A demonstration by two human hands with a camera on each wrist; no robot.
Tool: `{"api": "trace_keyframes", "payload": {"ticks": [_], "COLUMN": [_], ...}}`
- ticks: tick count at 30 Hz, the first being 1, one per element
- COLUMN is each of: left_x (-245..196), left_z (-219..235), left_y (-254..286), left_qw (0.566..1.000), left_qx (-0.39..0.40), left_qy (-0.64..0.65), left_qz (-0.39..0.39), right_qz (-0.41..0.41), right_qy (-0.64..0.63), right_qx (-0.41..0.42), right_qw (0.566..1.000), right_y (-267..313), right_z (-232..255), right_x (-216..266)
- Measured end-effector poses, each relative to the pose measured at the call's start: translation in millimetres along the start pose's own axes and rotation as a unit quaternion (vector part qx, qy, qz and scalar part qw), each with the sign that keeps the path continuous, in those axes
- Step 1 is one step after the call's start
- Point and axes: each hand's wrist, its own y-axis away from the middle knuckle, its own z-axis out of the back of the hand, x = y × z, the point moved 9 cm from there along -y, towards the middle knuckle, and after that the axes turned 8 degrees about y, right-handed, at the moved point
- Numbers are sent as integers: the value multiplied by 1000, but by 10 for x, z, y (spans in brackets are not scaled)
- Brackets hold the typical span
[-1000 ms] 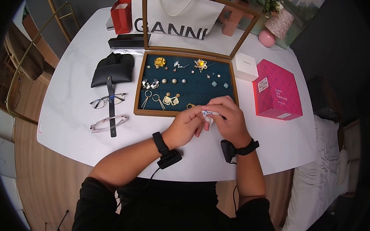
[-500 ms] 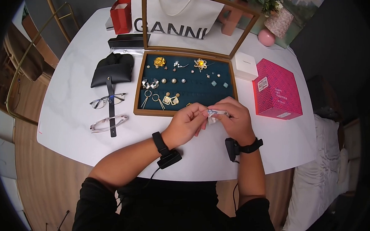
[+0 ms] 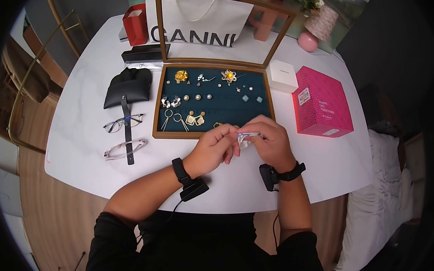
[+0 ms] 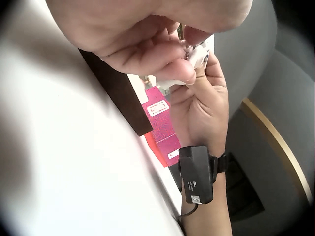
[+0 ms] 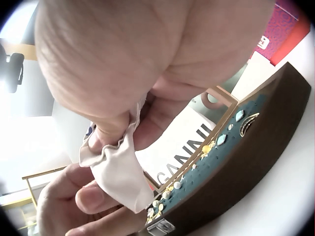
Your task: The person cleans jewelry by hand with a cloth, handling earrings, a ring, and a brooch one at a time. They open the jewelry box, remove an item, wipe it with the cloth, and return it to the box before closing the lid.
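Note:
Both hands meet just in front of the jewelry box (image 3: 177, 135), whose glass lid stands raised. A small white cloth (image 3: 244, 140) is pinched between the right hand's (image 3: 273, 144) thumb and fingers, and it hangs down in folds in the right wrist view (image 5: 120, 172). The left hand (image 3: 209, 150) has its fingertips at the cloth's left side, pinching a small shiny piece (image 4: 187, 46) that its fingers largely hide. Earrings, pearls (image 3: 198, 97) and a gold flower brooch (image 3: 181, 76) lie in rows on the box's dark green lining.
Left of the box lie two pairs of glasses (image 3: 123, 123), a black pouch (image 3: 127, 88) and a black case (image 3: 145, 53). At the right are a white box (image 3: 283, 76) and a pink box (image 3: 323, 101). A white paper bag (image 3: 195, 22) and a red bag (image 3: 135, 25) stand behind.
The head view has shifted slightly. The right hand moved a little right and then back, with the cloth between its fingers; the left hand has stayed close beside it.

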Motion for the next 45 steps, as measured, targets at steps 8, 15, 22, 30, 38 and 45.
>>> {"api": "trace_keyframes", "payload": {"ticks": [8,15,22,30,38,45], "left_x": [-218,-1051,-1213,-873,-834,-818], "left_z": [-67,233,175,270,178,389], "left_y": [19,-42,-554,-919,-939,-1023], "left_qw": [998,905,696,607,619,690], "left_qx": [1,-148,-107,-70,-50,-81], "left_qy": [-63,-386,-682,-785,-776,-710], "left_qz": [-17,-99,-199,-103,-110,-113], "right_qz": [-10,-67,-91,-66,-75,-85], "right_qy": [-34,-156,-170,-130,-129,-118], "right_qx": [-36,-121,-109,-111,-119,-112], "right_qw": [999,978,975,983,982,983], "right_y": [1,68,36,2,12,4], "right_z": [72,259,209,268,291,287], "right_x": [-9,-401,-453,-311,-354,-382]}}
